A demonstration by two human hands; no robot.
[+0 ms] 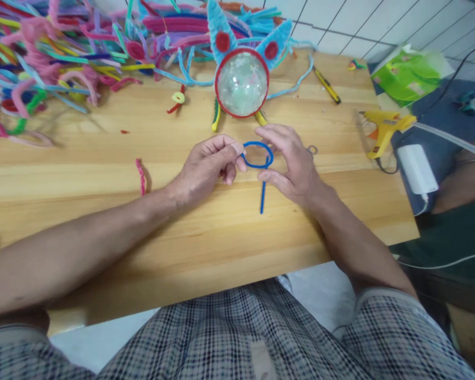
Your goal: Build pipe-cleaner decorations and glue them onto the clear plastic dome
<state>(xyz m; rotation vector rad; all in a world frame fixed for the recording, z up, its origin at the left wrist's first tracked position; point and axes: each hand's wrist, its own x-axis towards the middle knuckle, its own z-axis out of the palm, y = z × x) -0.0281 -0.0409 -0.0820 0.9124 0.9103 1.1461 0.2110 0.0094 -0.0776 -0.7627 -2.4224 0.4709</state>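
A dark blue pipe cleaner [263, 196] is bent into a round loop, with a straight tail pointing down toward me. My left hand [216, 161] pinches the left side of the loop between thumb and fingers. Around the right side of the loop, my right hand [291, 161] is spread, thumb and fingers apart; its thumb is close to the tail, and whether it touches is unclear. Just beyond both hands stands a clear dome [243, 84] with a red rim and light blue fuzzy ears [222, 37] with red centres. Yellow-and-green handles [216, 116] stick out from under it.
Colourful pipe cleaners [35, 58] are heaped at the back left. A yellow cutter knife [326, 86] lies at the back right. At the right edge are a yellow glue gun [388, 129], a white box [417, 169] with a cable and a green packet [411, 74]. A pink twisted piece [141, 176] lies left.
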